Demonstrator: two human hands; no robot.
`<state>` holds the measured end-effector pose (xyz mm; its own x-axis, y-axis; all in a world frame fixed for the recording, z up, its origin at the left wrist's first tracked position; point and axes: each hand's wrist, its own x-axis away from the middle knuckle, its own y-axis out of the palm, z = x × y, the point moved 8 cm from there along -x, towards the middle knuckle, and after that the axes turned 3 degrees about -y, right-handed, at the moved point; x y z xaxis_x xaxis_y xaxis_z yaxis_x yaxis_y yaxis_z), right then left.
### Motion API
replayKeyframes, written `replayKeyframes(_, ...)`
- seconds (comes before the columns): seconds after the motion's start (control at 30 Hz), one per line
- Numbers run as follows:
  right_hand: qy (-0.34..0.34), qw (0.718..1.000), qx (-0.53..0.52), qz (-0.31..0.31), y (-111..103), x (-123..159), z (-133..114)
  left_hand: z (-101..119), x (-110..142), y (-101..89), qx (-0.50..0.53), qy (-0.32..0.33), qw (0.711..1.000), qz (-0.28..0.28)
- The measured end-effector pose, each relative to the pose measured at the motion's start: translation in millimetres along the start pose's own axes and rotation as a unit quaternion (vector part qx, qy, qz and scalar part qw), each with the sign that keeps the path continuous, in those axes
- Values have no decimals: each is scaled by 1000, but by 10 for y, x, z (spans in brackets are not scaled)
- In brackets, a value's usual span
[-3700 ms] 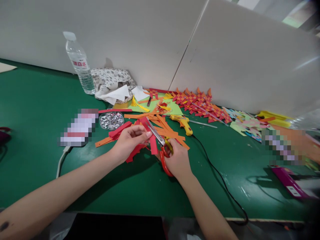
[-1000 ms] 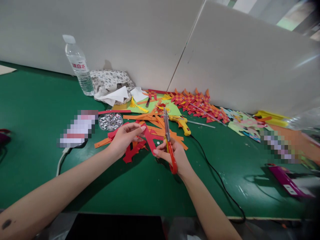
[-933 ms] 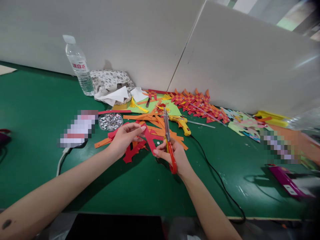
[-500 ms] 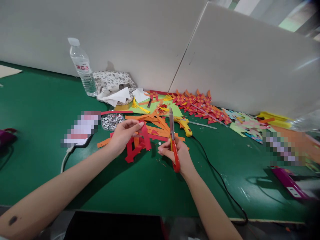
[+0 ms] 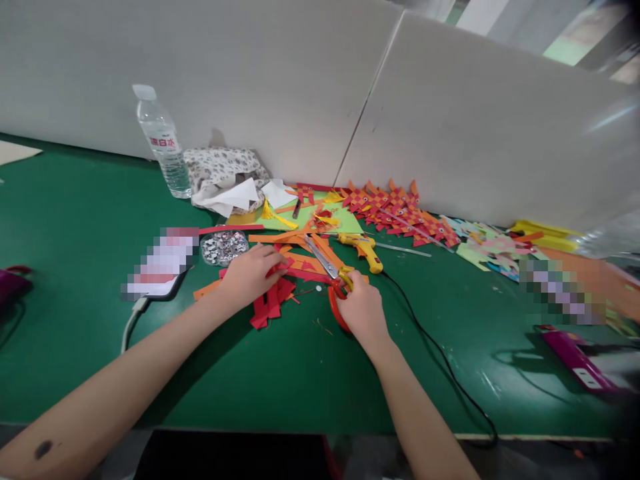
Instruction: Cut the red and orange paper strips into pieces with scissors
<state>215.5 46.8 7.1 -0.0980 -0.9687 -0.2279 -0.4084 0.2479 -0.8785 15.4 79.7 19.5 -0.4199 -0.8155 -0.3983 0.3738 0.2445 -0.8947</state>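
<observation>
Low over the paper pile, my left hand (image 5: 253,275) has its fingers closed on a piece of red paper (image 5: 275,269), partly covered by the fingers. Red paper strips (image 5: 270,303) lie just below that hand. My right hand (image 5: 364,308) grips a pair of scissors (image 5: 321,256) with red and yellow handles. Their blades point away and to the left, over the orange paper strips (image 5: 327,248); whether they touch the strips I cannot tell. A yellow glue gun (image 5: 367,252) lies just beyond my right hand.
Googly eyes fill a clear box (image 5: 225,248) beside a phone (image 5: 167,263) on a cable. Woven red-orange paper fish (image 5: 395,207) are heaped along the partition. A water bottle (image 5: 164,147) and patterned pouch (image 5: 225,173) stand behind. The glue gun's black cord (image 5: 435,347) runs right.
My right hand has lowered the scissors, which have swung from upright to pointing away-left over the strips. My left hand has dropped slightly with the red paper, nearer the pile.
</observation>
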Motion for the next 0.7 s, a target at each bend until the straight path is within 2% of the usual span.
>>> replayKeyframes(0.1, 16, 1000, 11, -5, -14, -16, 25, 146, 12, 87, -54, 91, 994, -7)
replayKeyframes(0.3, 27, 999, -16, 8, -72, -23, 1, 293, -8, 146, -139, 153, 978, -37)
replayKeyframes(0.5, 20, 997, -68, -11, -7, -23, -14, 357, -9, 194, -164, 173, 970, -39)
replayKeyframes(0.6, 21, 997, -72, -14, 5, -20, 5, 352, -10, 206, -171, 172, 970, -18)
replayKeyframes(0.7, 43, 996, -75, -2, -39, -15, 54, 297, -37, 128, -140, 138, 980, 18)
